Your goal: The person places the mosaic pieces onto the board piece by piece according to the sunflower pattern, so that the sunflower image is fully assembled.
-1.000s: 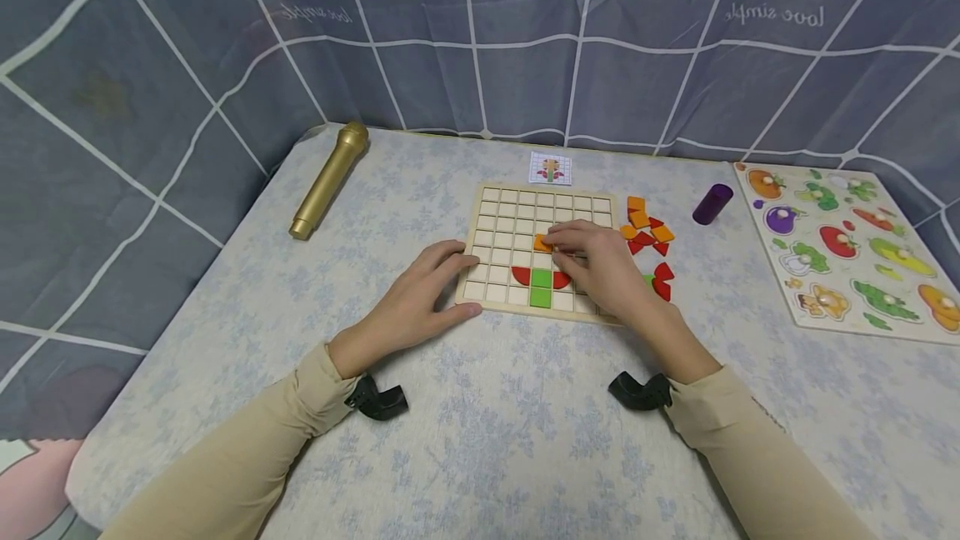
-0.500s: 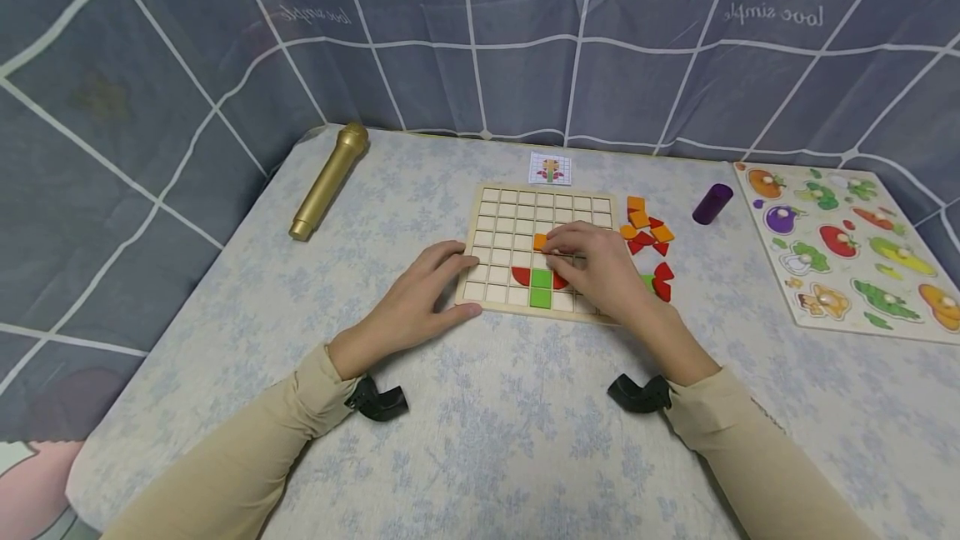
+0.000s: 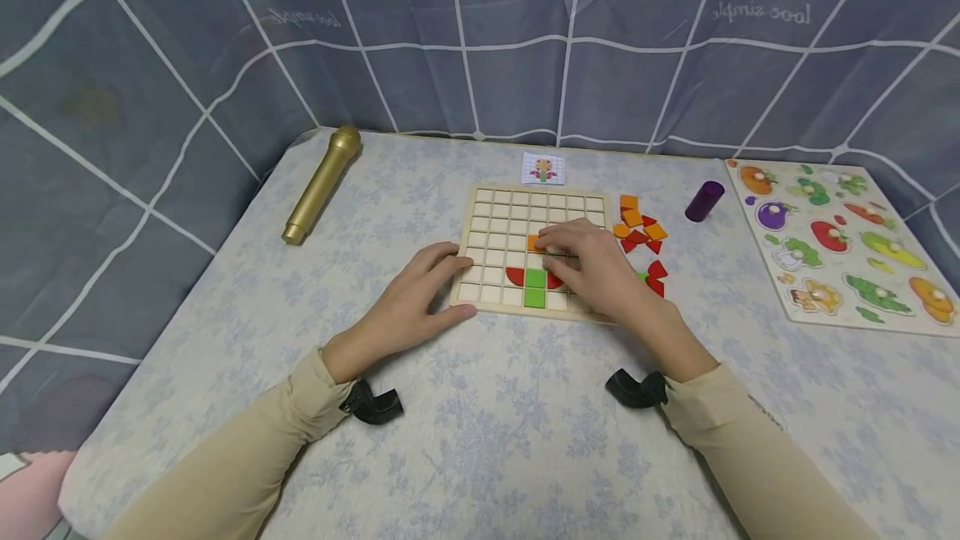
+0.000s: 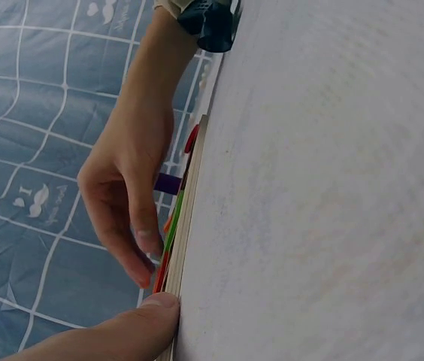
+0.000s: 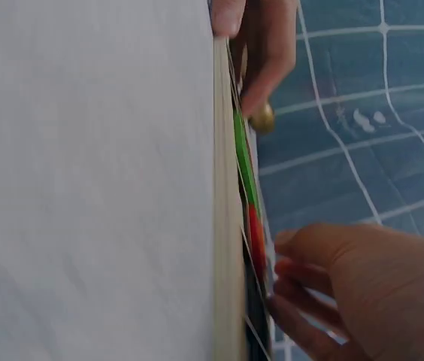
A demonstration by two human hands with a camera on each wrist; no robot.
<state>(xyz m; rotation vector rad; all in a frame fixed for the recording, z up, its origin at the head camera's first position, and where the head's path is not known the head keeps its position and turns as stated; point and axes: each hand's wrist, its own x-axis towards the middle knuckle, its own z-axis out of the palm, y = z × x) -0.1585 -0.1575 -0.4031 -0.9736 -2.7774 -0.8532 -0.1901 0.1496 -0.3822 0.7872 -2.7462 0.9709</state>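
Observation:
A wooden grid board (image 3: 491, 198) lies on the table. My left hand (image 3: 408, 298) rests at its left edge with fingers spread, its thumb (image 4: 140, 327) by the front corner. On the grid are two green squares (image 3: 535, 288), a red rounded piece (image 3: 515, 276) to their left and another red piece (image 3: 553, 281), partly covered by my right hand (image 3: 600, 269). Above them, an orange square tile (image 3: 533, 243) sits under the right index fingertip, which overlaps its right side. The right thumb stays apart from the fingers, lower on the board.
Loose orange and red pieces (image 3: 637, 232) lie right of the board, more red ones (image 3: 656, 277) nearer. A pattern card (image 3: 543, 168) lies behind it. A gold microphone (image 3: 322, 186) is at left; a purple cylinder (image 3: 704, 201) and vegetable puzzle board (image 3: 847, 244) are at right.
The whole head view has shifted slightly. My right fingers stay at the orange square while the thumb has moved a little; my left hand keeps its place at the board's edge.

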